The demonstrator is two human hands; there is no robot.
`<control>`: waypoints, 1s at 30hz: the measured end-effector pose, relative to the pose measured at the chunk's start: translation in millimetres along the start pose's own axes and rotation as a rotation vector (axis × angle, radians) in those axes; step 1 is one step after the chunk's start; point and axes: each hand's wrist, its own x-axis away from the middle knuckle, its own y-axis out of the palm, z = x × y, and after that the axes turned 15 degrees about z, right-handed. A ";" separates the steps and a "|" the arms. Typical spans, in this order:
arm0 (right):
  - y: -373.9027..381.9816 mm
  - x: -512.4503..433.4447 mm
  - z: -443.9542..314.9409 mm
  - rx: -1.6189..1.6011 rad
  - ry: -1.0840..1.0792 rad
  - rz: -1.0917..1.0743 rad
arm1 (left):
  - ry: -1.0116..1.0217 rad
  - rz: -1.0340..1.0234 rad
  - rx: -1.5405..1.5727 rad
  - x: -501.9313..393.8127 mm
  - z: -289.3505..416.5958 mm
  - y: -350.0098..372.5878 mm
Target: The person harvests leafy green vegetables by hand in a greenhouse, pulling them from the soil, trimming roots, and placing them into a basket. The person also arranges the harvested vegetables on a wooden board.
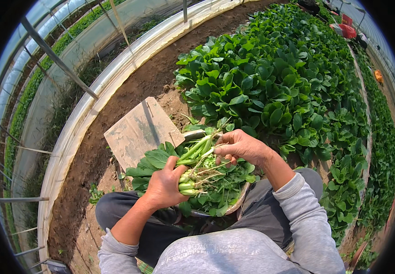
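Observation:
My left hand is closed around a bunch of leafy greens; its pale stems and thin roots point right, and the dark leaves spread out to the left. Thumb and fingertips of my right hand pinch the root end of a leafy green plant, whose stems slant down to the bunch. Below both hands, between my knees, a round basket holds loose green leaves and trimmings.
A worn flat board lies on the soil beyond my left hand. Dense leafy greens grow ahead and to the right. Plastic sheeting and metal poles curve along the left. A red bag lies far off at the upper right.

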 end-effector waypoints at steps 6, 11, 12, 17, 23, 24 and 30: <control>-23.7 5.2 -16.6 -0.424 -0.227 0.229 | -0.083 -0.024 0.393 -5.2 -16.7 -3.2; -19.7 -10.8 4.6 0.229 -0.283 0.259 | -0.510 -0.337 1.185 -3.4 -23.2 -12.0; -9.8 -8.7 -4.8 -0.011 -0.249 0.099 | -0.553 -0.372 1.273 2.2 -31.5 -10.6; 11.8 -9.1 3.2 -0.303 -0.233 -0.010 | -0.608 -0.376 1.480 -1.8 -21.7 -3.5; 23.1 5.6 -12.0 0.159 -0.759 0.628 | -0.617 -0.355 1.358 -3.9 -23.6 -4.9; 24.5 7.9 -11.8 0.191 -0.720 0.575 | -0.611 -0.343 1.338 -5.7 -21.0 -3.9; 20.5 -4.5 -8.2 0.161 -0.635 0.386 | -0.603 -0.340 1.215 -14.3 -15.7 -3.7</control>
